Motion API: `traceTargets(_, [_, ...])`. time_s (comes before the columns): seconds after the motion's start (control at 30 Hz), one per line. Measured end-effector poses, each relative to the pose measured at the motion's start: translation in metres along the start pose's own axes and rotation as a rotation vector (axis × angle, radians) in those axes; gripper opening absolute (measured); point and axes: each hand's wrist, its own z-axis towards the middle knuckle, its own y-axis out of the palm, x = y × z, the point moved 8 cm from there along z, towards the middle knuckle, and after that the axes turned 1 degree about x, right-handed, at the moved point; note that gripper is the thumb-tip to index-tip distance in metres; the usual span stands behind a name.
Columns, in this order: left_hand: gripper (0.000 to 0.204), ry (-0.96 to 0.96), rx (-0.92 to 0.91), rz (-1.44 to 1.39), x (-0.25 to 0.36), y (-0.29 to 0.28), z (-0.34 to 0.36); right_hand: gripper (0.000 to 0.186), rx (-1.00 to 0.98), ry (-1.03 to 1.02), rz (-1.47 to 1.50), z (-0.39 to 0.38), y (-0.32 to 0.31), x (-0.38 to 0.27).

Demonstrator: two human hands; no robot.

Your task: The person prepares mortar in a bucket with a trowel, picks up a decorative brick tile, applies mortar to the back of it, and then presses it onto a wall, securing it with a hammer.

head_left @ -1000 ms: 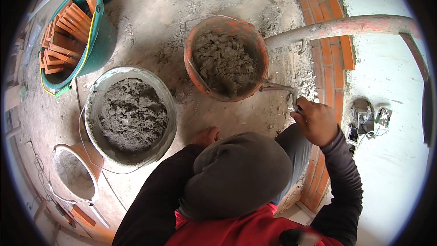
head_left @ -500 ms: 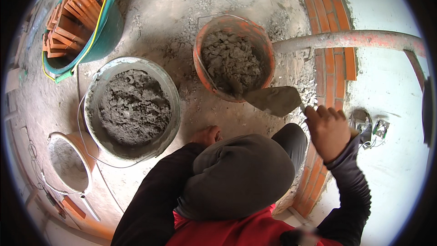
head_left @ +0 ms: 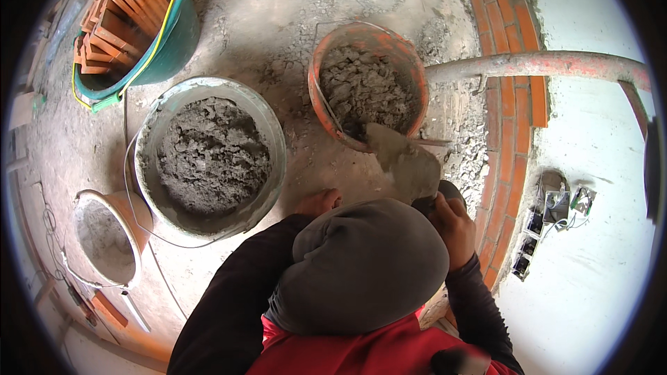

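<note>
My right hand (head_left: pixel 453 230) is closed around a trowel, its handle mostly hidden in my grip. The broad, mortar-smeared trowel blade (head_left: pixel 408 165) slants from my hand to the near rim of an orange bucket (head_left: pixel 418 73), its tip at the inside edge. Crumbly grey mortar (head_left: pixel 365 87) fills much of this bucket. My left hand (head_left: pixel 318 203) rests just beyond my bent grey-clad knee (head_left: pixel 365 264), its fingers mostly hidden. Left of it stands a wide grey tub (head_left: pixel 276 146) holding more grey mortar (head_left: pixel 212 156).
A green tub (head_left: pixel 184 45) of orange bricks (head_left: pixel 121 24) stands far left. Below it, a smaller bucket (head_left: pixel 135 215) has pale residue inside. On the right, a row of bricks (head_left: pixel 511 118) borders a white wall (head_left: pixel 597 271), with a reddish pipe (head_left: pixel 542 64) crossing it and electrical boxes (head_left: pixel 549 208).
My right hand has moved left and toward me, turning the trowel more upright, its tip still near the orange bucket's rim. The whole view has shifted slightly; my left hand stays by the knee.
</note>
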Motion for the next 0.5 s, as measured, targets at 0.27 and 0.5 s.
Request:
traceTargets(0.27, [0.032,-0.059,-0.051,-0.059,0.002,0.000,0.005,0.028,-0.072,0.037,0.237,0.009,0.011,0.014])
traceTargets(0.5, [0.031,-0.018,0.035,-0.026,0.002,-0.002,-0.001,0.020,-0.196,-0.066,0.149,0.004,-0.003,0.000])
